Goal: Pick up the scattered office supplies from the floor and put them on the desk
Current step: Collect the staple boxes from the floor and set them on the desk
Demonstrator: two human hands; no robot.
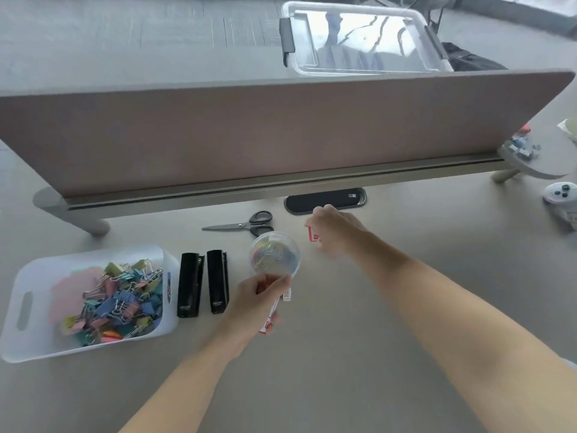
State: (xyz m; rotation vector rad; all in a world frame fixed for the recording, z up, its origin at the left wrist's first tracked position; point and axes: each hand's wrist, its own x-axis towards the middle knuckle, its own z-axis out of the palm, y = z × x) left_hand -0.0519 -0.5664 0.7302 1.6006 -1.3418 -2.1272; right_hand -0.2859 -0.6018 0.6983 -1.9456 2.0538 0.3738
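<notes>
Head view, table: grey surface with a divider panel along its far side.
Left hand: fingers closed on a clear round tub of coloured paper clips, with a red-and-white small box pinched beneath it, both held above the table.
Right hand: fingers closed on a second red-and-white box, low over the table near the cable slot.
Already placed: scissors, two black staplers, white bin of binder clips.
Step, judged: setting carried supplies down.
Next move: lower each item onto bare table right of the staplers, then release; tub must stay level.
</notes>
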